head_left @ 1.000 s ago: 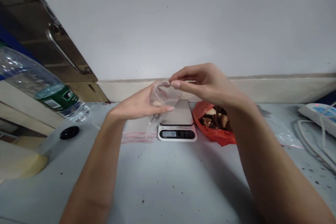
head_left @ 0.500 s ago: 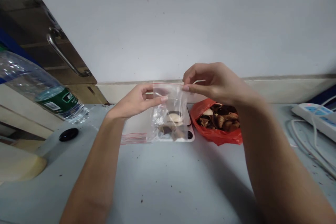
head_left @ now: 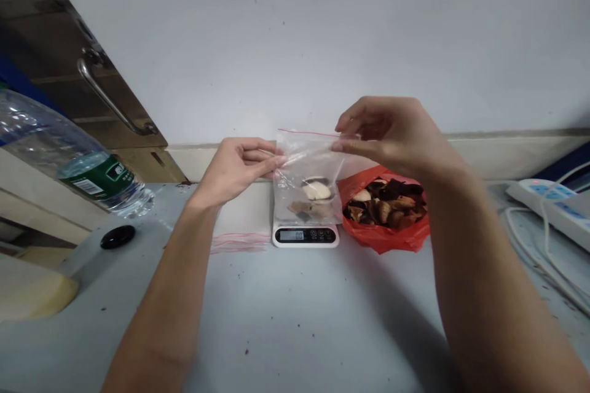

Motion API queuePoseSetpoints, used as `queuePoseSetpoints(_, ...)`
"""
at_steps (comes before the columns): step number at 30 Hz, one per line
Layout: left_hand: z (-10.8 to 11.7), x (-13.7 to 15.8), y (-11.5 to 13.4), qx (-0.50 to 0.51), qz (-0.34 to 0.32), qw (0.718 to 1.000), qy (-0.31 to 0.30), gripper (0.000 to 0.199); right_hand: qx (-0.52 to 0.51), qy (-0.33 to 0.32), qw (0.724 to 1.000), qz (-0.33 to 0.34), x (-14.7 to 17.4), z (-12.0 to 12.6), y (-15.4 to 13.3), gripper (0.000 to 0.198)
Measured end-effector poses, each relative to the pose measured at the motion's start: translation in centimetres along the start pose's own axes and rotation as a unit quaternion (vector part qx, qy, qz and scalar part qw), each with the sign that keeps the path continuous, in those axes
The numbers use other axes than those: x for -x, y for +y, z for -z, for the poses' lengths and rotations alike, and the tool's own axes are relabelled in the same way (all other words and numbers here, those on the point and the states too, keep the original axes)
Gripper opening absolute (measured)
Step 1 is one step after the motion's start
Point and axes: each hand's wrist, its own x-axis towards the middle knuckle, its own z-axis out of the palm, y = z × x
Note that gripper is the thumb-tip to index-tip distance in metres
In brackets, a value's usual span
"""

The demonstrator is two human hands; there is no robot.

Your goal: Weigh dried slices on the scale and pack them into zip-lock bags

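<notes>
Between my two hands hangs a clear zip-lock bag (head_left: 306, 166) with a red line along its top edge. Dried slices (head_left: 317, 190), one pale and some brownish, lie in its lower part. My left hand (head_left: 244, 163) pinches the bag's left side, while my right hand (head_left: 380, 135) grips its upper right corner. Behind and below the bag is a white digital scale (head_left: 306, 236), its display reading 0.0; the bag hides most of its platform. A red plastic bag (head_left: 387, 239) full of brown and pale dried pieces stands open to the right.
A stack of flat zip-lock bags (head_left: 242, 221) lies left of the scale. Further left are a tilted water bottle (head_left: 99, 175) and a black oval object (head_left: 117, 236). A white power strip (head_left: 557, 202) with cables sits at the right, and a wall (head_left: 295, 43) rises behind the table.
Both hands have raised the zip-lock bag and spread its top wider. The scale's display, covered before, now shows below the bag.
</notes>
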Motion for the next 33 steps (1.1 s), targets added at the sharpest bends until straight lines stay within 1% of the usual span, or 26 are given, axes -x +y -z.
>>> queuePoseSetpoints(1, 0.0, 0.0, 0.0, 0.000, -0.005, 1.000, -0.001, 0.040, 0.005, 0.028, 1.000, 0.004, 0.0, 0.1, 0.1, 0.029)
queuePoseSetpoints(2, 0.0, 0.0, 0.1, 0.001, -0.012, 1.000, -0.010, 0.040, 0.007, 0.043, 0.999, 0.007, 0.0, 0.1, 0.2, 0.028)
queuePoseSetpoints(3, 0.0, 0.1, 0.2, 0.002, -0.018, 0.999, -0.026, 0.040, 0.006, 0.042, 0.999, 0.007, 0.0, 0.2, 0.3, 0.027)
queuePoseSetpoints(5, 0.0, 0.2, 0.4, -0.007, -0.028, 0.998, -0.052, 0.040, -0.003, 0.009, 1.000, 0.000, 0.0, 0.5, 0.5, 0.027)
queuePoseSetpoints(6, -0.1, 0.3, 0.5, -0.015, -0.034, 0.998, -0.052, 0.038, -0.009, -0.014, 1.000, -0.004, 0.1, 0.6, 0.5, 0.028)
queuePoseSetpoints(10, -0.3, 0.3, 0.7, -0.048, -0.066, 0.997, 0.007, 0.029, -0.005, -0.097, 0.994, -0.038, 0.0, 1.0, 0.7, 0.033)
queuePoseSetpoints(13, -0.1, 0.3, 0.7, -0.057, -0.067, 0.996, 0.016, 0.027, 0.008, -0.138, 0.989, -0.054, 0.0, 1.1, 0.9, 0.039)
queuePoseSetpoints(17, -0.1, 0.3, 0.6, -0.065, -0.076, 0.995, 0.018, 0.022, -0.003, -0.140, 0.989, -0.045, 0.0, 1.0, 1.1, 0.037)
queuePoseSetpoints(21, -0.6, 0.2, 0.7, -0.088, -0.108, 0.989, 0.043, 0.016, -0.017, -0.122, 0.992, -0.040, 0.1, 0.4, 1.0, 0.036)
queuePoseSetpoints(24, -0.8, 0.2, 0.8, -0.091, -0.126, 0.987, 0.050, 0.015, -0.019, -0.138, 0.989, -0.053, 0.0, -0.1, 1.0, 0.035)
queuePoseSetpoints(30, -0.6, 0.2, 0.6, -0.107, -0.084, 0.990, 0.030, 0.019, -0.035, -0.159, 0.985, -0.054, -0.3, -0.5, 1.3, 0.035)
queuePoseSetpoints(33, -0.7, 0.2, 0.5, -0.120, -0.091, 0.988, 0.017, 0.025, -0.028, -0.163, 0.985, -0.057, -0.2, -0.5, 0.9, 0.036)
